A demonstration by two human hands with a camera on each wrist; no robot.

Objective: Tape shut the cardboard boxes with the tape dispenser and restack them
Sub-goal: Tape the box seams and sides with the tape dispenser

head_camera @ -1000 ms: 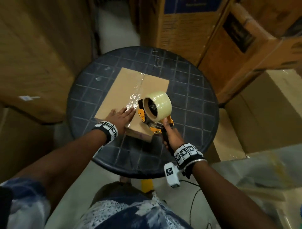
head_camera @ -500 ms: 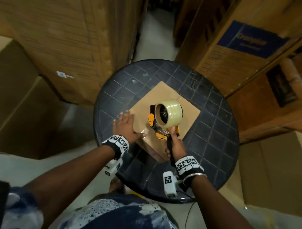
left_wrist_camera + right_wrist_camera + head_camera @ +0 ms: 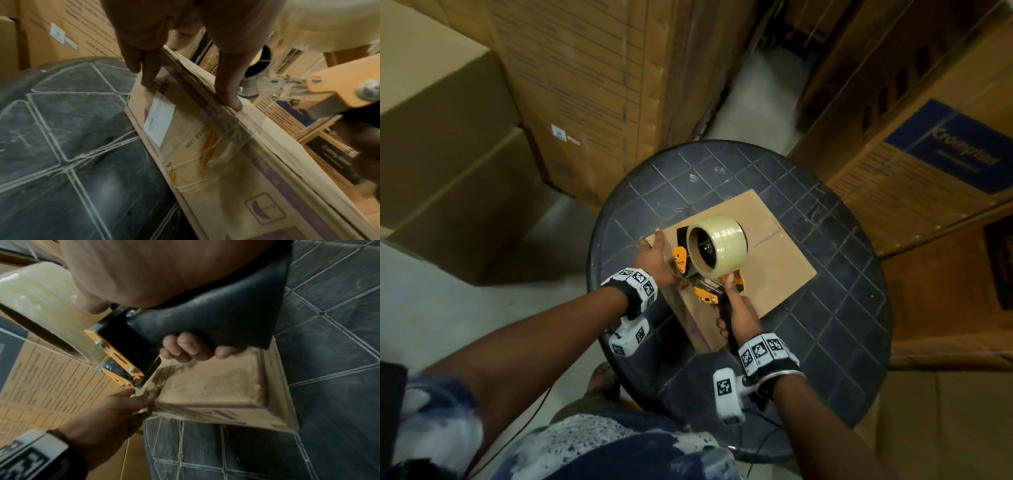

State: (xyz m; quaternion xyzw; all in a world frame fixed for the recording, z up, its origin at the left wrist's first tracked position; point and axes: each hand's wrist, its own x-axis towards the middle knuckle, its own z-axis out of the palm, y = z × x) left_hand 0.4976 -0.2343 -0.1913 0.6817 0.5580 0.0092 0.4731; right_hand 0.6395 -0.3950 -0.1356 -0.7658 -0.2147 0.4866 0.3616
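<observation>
A flat cardboard box [image 3: 774,260] lies on the round black table [image 3: 825,325], with clear tape running along its seam. My right hand [image 3: 739,315] grips the black handle of the orange tape dispenser [image 3: 705,294], whose clear tape roll [image 3: 717,250] stands above the box's near-left edge. In the right wrist view my fingers [image 3: 185,348] curl round the handle and the dispenser's blade end [image 3: 127,373] sits at the box's top edge [image 3: 216,386]. My left hand [image 3: 655,253] rests on the same edge beside the dispenser. Its fingers [image 3: 148,79] lie straight against the box's side [image 3: 205,154], thumb on top.
Tall cardboard cartons stand close around the table: at the left [image 3: 448,154], behind [image 3: 602,85] and at the right, one with a blue label [image 3: 945,154]. A narrow strip of pale floor [image 3: 739,102] runs between the back cartons. More boxes [image 3: 945,428] sit low on the right.
My left hand has slid from the box's top to its left edge, fingers now down the side. The dispenser stays at the box's near end. My head view has shifted.
</observation>
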